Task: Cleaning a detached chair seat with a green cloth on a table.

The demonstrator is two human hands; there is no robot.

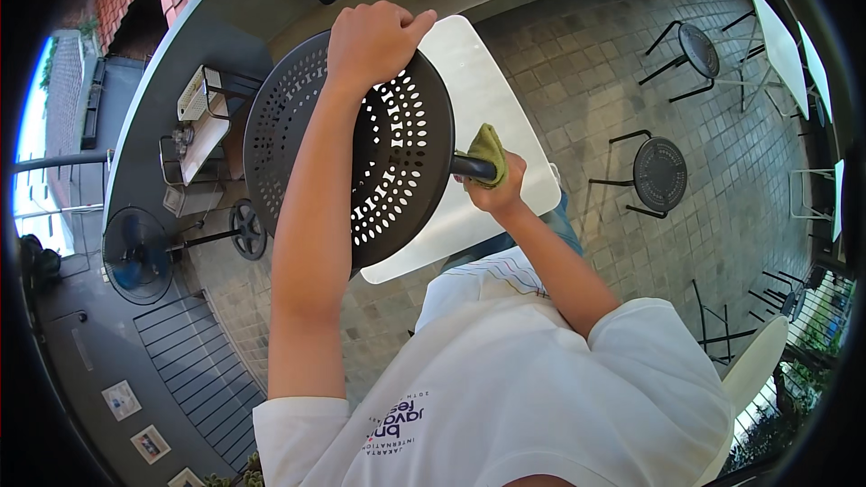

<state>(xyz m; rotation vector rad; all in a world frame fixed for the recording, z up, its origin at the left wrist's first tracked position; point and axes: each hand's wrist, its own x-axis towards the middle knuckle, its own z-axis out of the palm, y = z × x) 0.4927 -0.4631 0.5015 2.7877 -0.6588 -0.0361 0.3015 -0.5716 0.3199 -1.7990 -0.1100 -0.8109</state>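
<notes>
A dark metal stool [423,216] with a round, perforated seat is held up on its side over a white table [500,108]. My left hand [372,40] holds the far rim of the seat, the thumb pointing right; its fingertips are hidden. A green cloth [488,152] is wrapped about the end part of a black stool leg [471,166] that juts out to the right. Around that cloth and leg my right hand [499,186] is closed. The stool's other legs are mostly hidden by the seat.
Two similar stools, one nearer [660,174] and one farther [698,51], stand on the tiled floor [568,74] at right. White tables [778,51] line the far right. At left are a black fan [139,253], a small shelf cart [203,142] and a low wall [183,67].
</notes>
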